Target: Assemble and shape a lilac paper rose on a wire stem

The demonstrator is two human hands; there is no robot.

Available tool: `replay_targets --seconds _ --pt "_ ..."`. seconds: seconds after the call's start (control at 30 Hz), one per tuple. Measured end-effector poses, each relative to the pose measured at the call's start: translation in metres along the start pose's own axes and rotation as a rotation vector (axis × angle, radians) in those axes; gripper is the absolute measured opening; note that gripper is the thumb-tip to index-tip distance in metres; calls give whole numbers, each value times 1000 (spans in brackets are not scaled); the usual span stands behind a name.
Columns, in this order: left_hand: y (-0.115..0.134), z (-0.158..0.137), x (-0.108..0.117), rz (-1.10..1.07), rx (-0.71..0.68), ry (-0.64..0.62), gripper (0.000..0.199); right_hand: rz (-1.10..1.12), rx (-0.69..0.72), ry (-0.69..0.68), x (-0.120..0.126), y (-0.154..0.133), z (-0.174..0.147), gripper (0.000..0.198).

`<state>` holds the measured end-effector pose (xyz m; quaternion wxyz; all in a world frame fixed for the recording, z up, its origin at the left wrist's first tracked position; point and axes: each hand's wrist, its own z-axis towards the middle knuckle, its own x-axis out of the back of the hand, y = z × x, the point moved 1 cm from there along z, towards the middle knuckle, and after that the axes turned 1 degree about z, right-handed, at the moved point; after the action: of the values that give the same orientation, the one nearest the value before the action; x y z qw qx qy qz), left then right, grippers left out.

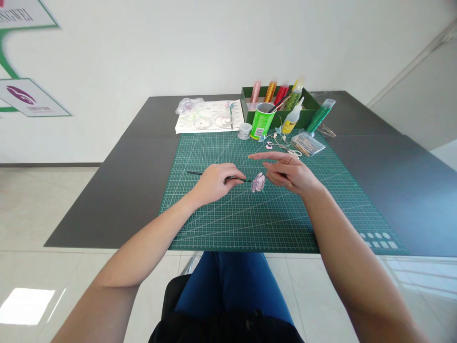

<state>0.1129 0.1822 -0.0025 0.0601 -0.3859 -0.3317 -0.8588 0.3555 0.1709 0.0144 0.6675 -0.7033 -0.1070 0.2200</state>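
My left hand (218,182) is closed around a thin dark stick (194,173), which pokes out on both sides of the fingers. At its right end is a pale purple flower (258,183) with glossy petals; whether the stick is its stem or a separate tool, I cannot tell. Just right of the flower hovers my right hand (287,172), index finger stretched out to the left and the other fingers loosely bent. No object shows in it, and a small gap separates it from the petals. Both hands are above the green cutting mat (246,224).
Behind my hands stand a green can (263,123) with brushes, a glue bottle (292,117), a small round tub (244,131) and a dark green box (278,119) of coloured tubes. Scissors (294,153) and a clear case (308,144) lie nearby. White papers (185,125) lie back left.
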Motion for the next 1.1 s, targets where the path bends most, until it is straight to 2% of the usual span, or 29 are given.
replay_targets --seconds 0.27,0.53,0.77,1.1 --pt "2 0 1 -41 -16 -2 7 -67 -43 15 2 6 6 43" --pt "7 0 2 -116 -25 -25 6 -97 -78 34 4 10 9 39" --pt "8 0 1 -227 16 29 4 -132 -128 26 4 14 12 40" --pt "8 0 0 -329 92 85 6 -42 -127 -4 1 15 14 45"
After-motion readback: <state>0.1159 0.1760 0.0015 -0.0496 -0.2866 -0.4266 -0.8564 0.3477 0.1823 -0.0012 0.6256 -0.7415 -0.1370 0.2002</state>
